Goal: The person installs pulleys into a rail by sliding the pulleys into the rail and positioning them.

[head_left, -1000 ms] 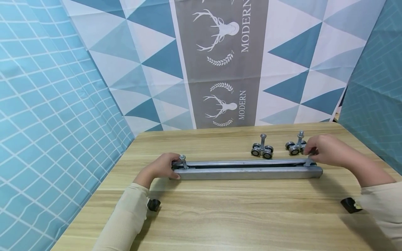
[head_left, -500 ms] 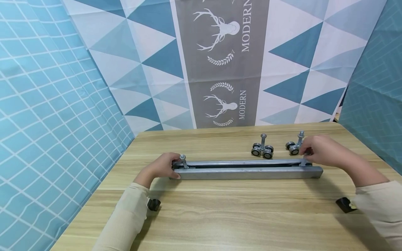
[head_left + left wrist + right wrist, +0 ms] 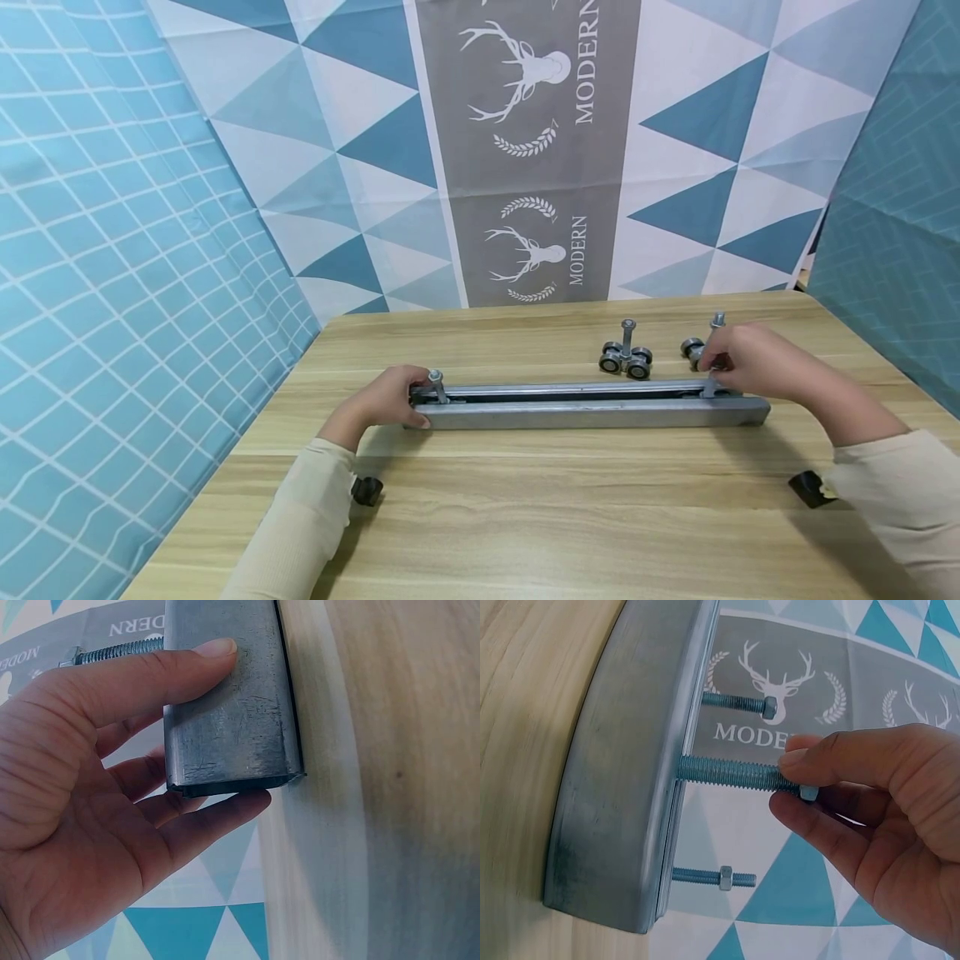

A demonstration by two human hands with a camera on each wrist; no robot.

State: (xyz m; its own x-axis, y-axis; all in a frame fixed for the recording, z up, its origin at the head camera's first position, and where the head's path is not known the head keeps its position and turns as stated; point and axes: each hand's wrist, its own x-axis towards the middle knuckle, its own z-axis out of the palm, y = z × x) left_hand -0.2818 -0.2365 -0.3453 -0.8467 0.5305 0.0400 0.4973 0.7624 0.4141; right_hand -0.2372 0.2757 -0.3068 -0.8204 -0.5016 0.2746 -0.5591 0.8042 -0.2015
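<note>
A grey steel channel track (image 3: 592, 415) lies across the table, slot upward. My left hand (image 3: 390, 396) grips its left end, thumb on the near face in the left wrist view, fingers at the end and far side. Beside those fingers a bolt (image 3: 437, 387) stands up from the slot. Near the right end, my right hand (image 3: 761, 367) pinches the threaded bolt (image 3: 731, 771) of a hanger roller between thumb and finger. Inside the track, the roller's wheels are mostly hidden. Behind the track stand two four-wheeled hanger rollers (image 3: 627, 354), the right one (image 3: 693, 350) partly covered by my right hand.
The wooden table (image 3: 525, 508) runs up to a patterned cloth backdrop (image 3: 540, 167). Blue gridded cloth (image 3: 135, 275) hangs on the left, and teal cloth (image 3: 892, 208) on the right. Black pieces (image 3: 367, 491) show at both wrists.
My right hand has slid left along the track with the roller's bolt in its fingers, now overlapping the rear right roller more. My left hand and the track have stayed put.
</note>
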